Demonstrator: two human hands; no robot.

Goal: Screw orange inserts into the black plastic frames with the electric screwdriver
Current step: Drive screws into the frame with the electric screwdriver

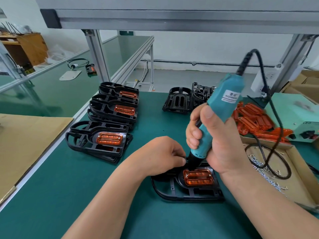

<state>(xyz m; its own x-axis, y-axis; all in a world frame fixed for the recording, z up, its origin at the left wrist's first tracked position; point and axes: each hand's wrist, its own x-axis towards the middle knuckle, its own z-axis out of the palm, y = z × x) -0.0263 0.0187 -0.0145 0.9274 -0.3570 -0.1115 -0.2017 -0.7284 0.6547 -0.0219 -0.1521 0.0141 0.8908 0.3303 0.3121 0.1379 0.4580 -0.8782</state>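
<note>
Glossy orange insert [198, 177], matt black frame [172, 190]

The pale green box [293, 116] reads "LED" (faintly); the white label [231, 96] on the electric screwdriver [219, 111] is too blurred.

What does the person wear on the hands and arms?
Nothing visible. The left hand and right hand are bare, without gloves, and no ring shows. The left forearm and right forearm are uncovered to the picture's edge: no sleeves, no watch, no wristband.
</note>
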